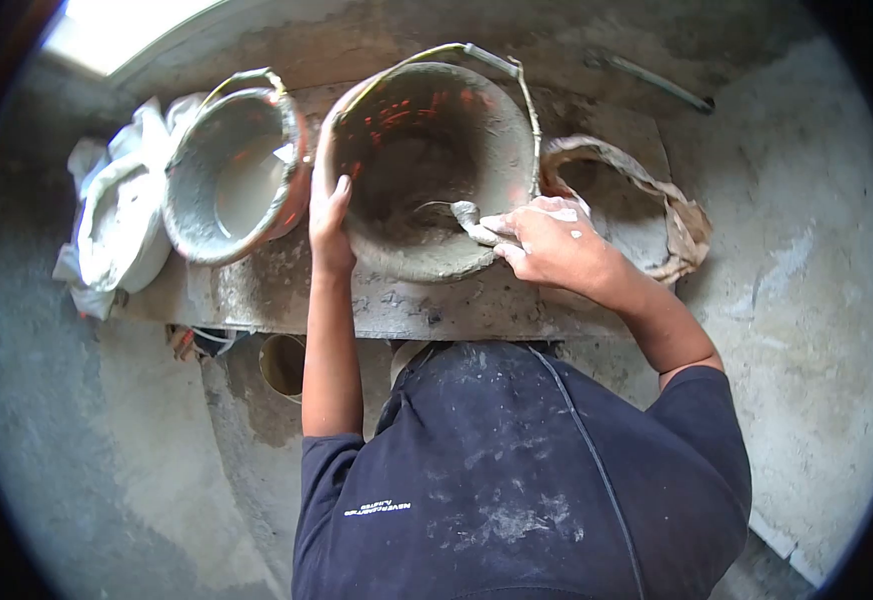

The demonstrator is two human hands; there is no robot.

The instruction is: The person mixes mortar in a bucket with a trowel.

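A large bucket [407,262] crusted with grey cement stands at the middle, its wire handle raised over the far rim. My left hand [331,225] rests against its left side, thumb up at the rim and the other fingers hidden behind the wall. At the near right rim my right hand [552,240] is wrapped round the handle of a cement-coated trowel [469,217]. The trowel's thin edge shows inside the bucket; the rest of its blade is hard to make out against the dark, wet-looking interior.
Left of the big bucket are a smaller cement-caked bucket [182,235] and a white sack [107,240] of pale powder. An open paper-like bag [692,235] stands at the right. All rest on a dusty board [387,310]. A round container [282,368] is below the board.
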